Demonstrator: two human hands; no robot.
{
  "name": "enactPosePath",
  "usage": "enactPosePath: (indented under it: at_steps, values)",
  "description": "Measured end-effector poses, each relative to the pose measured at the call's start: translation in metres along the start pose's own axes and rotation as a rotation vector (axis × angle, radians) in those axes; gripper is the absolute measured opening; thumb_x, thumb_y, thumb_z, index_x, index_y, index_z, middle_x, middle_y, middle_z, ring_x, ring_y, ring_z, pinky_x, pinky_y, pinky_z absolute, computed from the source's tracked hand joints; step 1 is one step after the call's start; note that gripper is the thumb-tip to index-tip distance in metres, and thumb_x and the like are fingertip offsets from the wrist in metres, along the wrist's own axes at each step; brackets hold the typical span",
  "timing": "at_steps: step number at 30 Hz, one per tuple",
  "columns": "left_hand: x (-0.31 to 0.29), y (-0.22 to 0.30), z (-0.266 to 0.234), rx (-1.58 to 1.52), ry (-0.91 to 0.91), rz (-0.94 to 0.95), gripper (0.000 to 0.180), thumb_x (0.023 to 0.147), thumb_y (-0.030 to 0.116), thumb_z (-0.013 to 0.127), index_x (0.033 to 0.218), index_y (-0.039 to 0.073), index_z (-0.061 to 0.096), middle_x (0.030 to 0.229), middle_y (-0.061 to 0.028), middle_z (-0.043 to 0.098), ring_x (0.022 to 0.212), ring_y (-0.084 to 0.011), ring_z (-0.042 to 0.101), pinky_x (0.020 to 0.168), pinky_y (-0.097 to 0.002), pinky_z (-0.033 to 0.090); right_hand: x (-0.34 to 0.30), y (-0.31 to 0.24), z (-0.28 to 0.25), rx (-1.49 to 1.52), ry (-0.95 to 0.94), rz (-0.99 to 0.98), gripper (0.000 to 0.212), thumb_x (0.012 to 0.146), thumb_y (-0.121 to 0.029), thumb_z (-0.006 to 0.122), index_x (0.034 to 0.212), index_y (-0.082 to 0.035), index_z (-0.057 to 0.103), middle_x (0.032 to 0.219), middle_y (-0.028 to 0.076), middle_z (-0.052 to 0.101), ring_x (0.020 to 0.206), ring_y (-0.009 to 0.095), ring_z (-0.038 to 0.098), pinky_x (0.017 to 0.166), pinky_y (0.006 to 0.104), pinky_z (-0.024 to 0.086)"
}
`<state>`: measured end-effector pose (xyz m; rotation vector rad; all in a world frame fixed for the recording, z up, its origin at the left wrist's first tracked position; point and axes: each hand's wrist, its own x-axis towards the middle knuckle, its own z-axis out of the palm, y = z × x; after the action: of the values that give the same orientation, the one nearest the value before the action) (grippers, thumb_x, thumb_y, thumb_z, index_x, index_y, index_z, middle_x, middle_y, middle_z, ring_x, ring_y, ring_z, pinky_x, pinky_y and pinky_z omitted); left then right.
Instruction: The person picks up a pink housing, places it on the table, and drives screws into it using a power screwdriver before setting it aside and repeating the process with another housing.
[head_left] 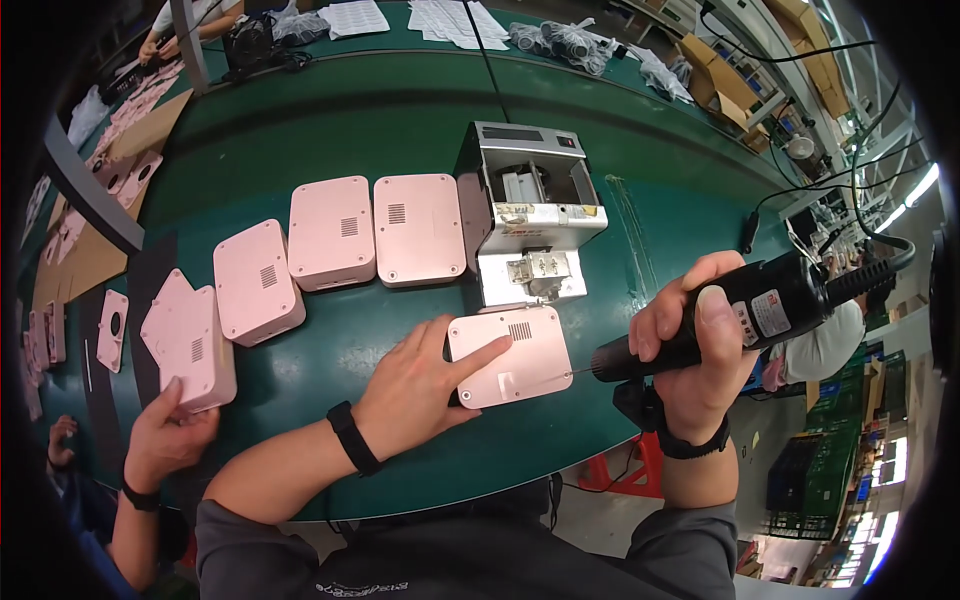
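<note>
Green-topped bench fills mid-frame, near edge curving along the bottom. Directly on it: silver/black machine centre; one pink case flat just in front of it. Three more pink cases run in an arc to its left. Dark strips and pink plate at frame left.

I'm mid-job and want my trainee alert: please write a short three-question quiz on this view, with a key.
1. Which hand grips the black electric screwdriver?
2. True or false: the left hand touches the pink box nearest the screwdriver's tip.
3. What stands just beyond that box, away from the person? a) red stool b) silver-and-black machine c) green crate

Key: 1. the right hand; 2. true; 3. b
</note>
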<state>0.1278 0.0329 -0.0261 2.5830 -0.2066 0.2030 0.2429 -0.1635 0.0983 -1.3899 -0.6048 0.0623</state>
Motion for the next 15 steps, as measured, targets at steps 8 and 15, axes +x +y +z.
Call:
enactPosePath:
  at_steps: [8, 15]
  values:
    - [-0.001, 0.002, 0.0, 0.02, 0.015, -0.004, 0.088, 0.068, 0.025, 0.087, 0.146, 0.032, 0.048, 0.124, -0.0215, 0.048, 0.109, -0.0363, 0.055, 0.092, -0.0418, 0.051, -0.005, 0.015, -0.004, -0.04, -0.026, 0.001, 0.025, 0.093, -0.026, 0.058, 0.101, -0.005, 0.045, 0.067, 0.008, 0.051, 0.051, 0.016, 0.049, 0.052, 0.0324, 0.046]
    - [0.0, 0.002, -0.002, 0.019, 0.008, -0.006, 0.088, 0.067, 0.024, 0.087, 0.146, 0.032, 0.048, 0.124, -0.0209, 0.048, 0.109, -0.0357, 0.055, 0.091, -0.0414, 0.051, -0.005, 0.017, 0.002, -0.05, -0.048, -0.003, 0.025, 0.093, -0.025, 0.059, 0.101, -0.004, 0.046, 0.068, 0.008, 0.052, 0.051, 0.017, 0.05, 0.052, 0.0327, 0.047]
